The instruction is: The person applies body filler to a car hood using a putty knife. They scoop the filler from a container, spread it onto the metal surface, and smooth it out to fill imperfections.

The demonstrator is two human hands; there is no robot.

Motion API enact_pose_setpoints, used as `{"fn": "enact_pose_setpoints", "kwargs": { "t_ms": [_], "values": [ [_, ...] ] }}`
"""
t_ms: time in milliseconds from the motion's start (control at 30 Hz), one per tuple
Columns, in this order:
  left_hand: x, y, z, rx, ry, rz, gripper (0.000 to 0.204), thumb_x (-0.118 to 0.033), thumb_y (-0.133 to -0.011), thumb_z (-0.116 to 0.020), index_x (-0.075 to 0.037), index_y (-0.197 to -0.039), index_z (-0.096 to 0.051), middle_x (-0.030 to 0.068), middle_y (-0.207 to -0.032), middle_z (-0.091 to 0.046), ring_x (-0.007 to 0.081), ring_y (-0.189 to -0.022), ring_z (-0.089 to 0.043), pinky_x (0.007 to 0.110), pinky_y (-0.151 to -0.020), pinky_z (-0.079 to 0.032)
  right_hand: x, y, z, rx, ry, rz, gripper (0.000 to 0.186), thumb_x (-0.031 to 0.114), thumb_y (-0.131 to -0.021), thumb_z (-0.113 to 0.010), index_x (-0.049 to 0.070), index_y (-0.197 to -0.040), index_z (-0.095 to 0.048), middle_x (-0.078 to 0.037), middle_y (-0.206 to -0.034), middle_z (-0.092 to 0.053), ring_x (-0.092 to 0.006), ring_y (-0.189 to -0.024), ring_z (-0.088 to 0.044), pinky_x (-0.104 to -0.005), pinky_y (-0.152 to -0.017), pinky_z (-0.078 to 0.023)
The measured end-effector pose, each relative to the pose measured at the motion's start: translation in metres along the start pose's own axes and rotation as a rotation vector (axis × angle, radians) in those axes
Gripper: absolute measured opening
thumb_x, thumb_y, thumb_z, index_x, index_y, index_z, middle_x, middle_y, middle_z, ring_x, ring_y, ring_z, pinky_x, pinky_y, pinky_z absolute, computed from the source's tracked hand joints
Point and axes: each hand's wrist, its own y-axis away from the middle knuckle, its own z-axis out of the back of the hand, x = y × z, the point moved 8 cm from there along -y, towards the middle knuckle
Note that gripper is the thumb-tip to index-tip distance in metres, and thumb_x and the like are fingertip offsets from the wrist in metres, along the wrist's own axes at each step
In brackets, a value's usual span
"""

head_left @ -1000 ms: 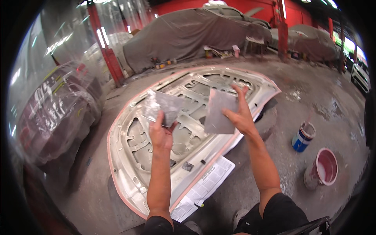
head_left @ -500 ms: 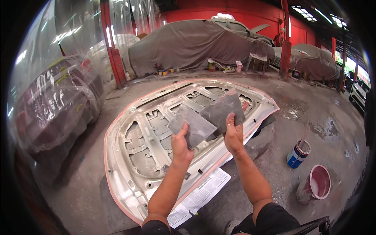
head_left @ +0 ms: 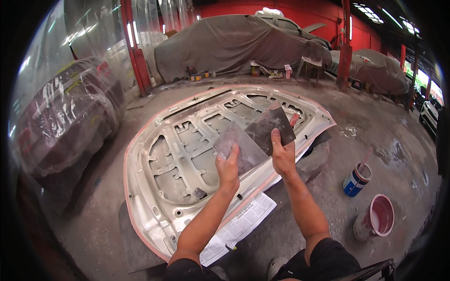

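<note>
Here, seen from above, a person's two bare hands are raised over an upturned car bonnet [head_left: 187,154] that lies inner side up on a workshop floor. The left hand [head_left: 228,166] pinches a grey sheet of sandpaper [head_left: 236,143] by its lower edge, thumb on the near face, fingers closed behind it. The right hand [head_left: 282,157] grips a second, darker sheet [head_left: 267,124] the same way, thumb pressed flat up its face. The two sheets overlap at their inner edges, the lighter one in front, both just above picture centre.

The sheets look thin and light, flexible yet stiff enough to stand upright from a single edge grip; they would likely crease if squeezed hard, so a flat pinch along one edge seems the sound place to hold.

A newspaper [head_left: 243,220] lies under the bonnet's near rim at six o'clock. At four o'clock stand a blue paint tin [head_left: 355,180] with a stirring stick and a pink-stained bucket [head_left: 377,218]. A plastic-wrapped car [head_left: 65,122] sits at nine o'clock, and a car under a grey cover [head_left: 234,42] at twelve
</note>
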Motion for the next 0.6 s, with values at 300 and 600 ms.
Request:
{"fn": "enact_pose_setpoints", "kwargs": {
  "t_ms": [300, 600],
  "values": [
    [-0.017, -0.018, 0.015, 0.044, -0.171, -0.111, 0.026, -0.014, -0.092, -0.065, -0.001, -0.115, -0.061, 0.0029, -0.106, -0.065, 0.0102, -0.093, -0.058, 0.026, -0.084, -0.046, -0.027, 0.011, -0.016, 0.313, 0.139, -0.092, 0.024, 0.02, -0.099, -0.056, 0.001, -0.113, -0.06, 0.001, -0.094, -0.061, -0.0088, -0.085, -0.052, -0.026, -0.077, -0.044],
    [-0.043, -0.028, 0.02, 0.055, -0.138, -0.211, 0.027, -0.013, -0.091, -0.067, 0.0, -0.114, -0.062, 0.0037, -0.106, -0.066, 0.0107, -0.093, -0.06, 0.027, -0.086, -0.047, -0.032, 0.014, -0.024, 0.617, 0.35, -0.149, 0.03, 0.02, -0.093, -0.058, -0.003, -0.112, -0.061, -0.004, -0.086, -0.063, -0.0122, -0.077, -0.054, -0.0315, -0.07, -0.047]
  ]
}}
